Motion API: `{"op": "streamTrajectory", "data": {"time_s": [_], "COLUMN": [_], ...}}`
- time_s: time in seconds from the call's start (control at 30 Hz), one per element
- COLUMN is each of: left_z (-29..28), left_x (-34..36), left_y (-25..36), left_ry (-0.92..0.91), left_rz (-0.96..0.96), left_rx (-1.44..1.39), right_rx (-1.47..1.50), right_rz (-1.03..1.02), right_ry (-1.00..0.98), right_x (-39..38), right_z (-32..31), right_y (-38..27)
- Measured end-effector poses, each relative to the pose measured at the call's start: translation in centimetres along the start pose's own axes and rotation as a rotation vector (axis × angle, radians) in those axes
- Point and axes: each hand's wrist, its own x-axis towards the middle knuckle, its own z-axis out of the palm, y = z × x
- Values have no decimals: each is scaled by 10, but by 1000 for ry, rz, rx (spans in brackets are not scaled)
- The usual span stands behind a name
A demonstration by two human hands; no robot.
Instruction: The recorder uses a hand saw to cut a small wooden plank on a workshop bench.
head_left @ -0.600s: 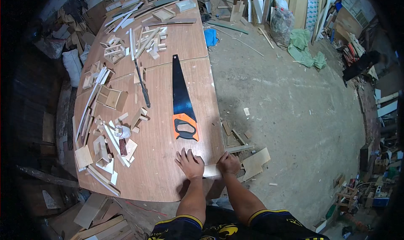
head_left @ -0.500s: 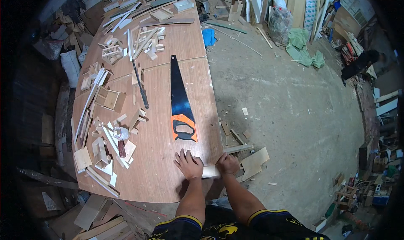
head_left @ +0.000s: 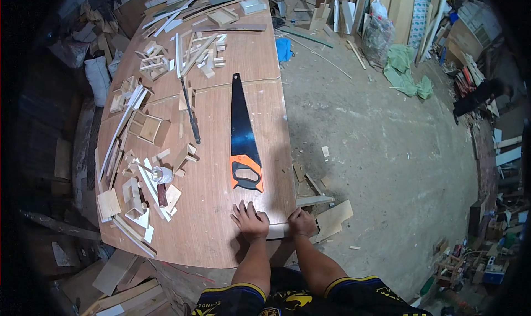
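A handsaw (head_left: 244, 133) with a dark blade and an orange and black handle lies flat on the wooden table (head_left: 213, 205), its handle toward me. Just below that handle, my left hand (head_left: 251, 222) rests on the tabletop with its fingers spread. My right hand (head_left: 302, 223) is at the table's right edge, fingers curled around the end of a pale wood strip (head_left: 278, 231). The strip spans the gap between my two hands, and its left end is hidden by my left hand and wrist.
Small wooden frames and boxes (head_left: 148, 128), a jar (head_left: 162, 175) and a dark thin tool (head_left: 191, 114) lie along the table's left side. Plywood offcuts (head_left: 332, 221) lie on the floor at right. A green cloth (head_left: 401, 67) and leaning boards (head_left: 395, 11) stand farther off.
The whole view has shifted slightly, so the saw and table sit a little farther right. Both hands keep nearly the same pose and place on the table.
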Motion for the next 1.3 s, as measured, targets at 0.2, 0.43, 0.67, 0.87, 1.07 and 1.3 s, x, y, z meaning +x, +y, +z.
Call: {"op": "streamTrajectory", "data": {"time_s": [0.2,0.43,0.67,0.87,1.07,1.3], "left_z": [-3,2,0,0,0,3], "left_x": [4,1,2,1,2,0], "left_y": [6,0,2,-1,2,4], "left_ry": [-13,13,-12,1,24,12], "left_rz": [-3,5,-2,8,23,3], "left_rx": [6,-16,5,10,10,23], "right_rx": [52,17,33,44,36,22], "right_rz": [-5,-33,2,-6,0,-20], "right_ry": [39,31,-20,0,37,74], "right_x": [2,1,2,1,0,2], "right_z": [5,6,-2,-2,-1,4], "right_y": [4,6,1,-1,1,5]}}
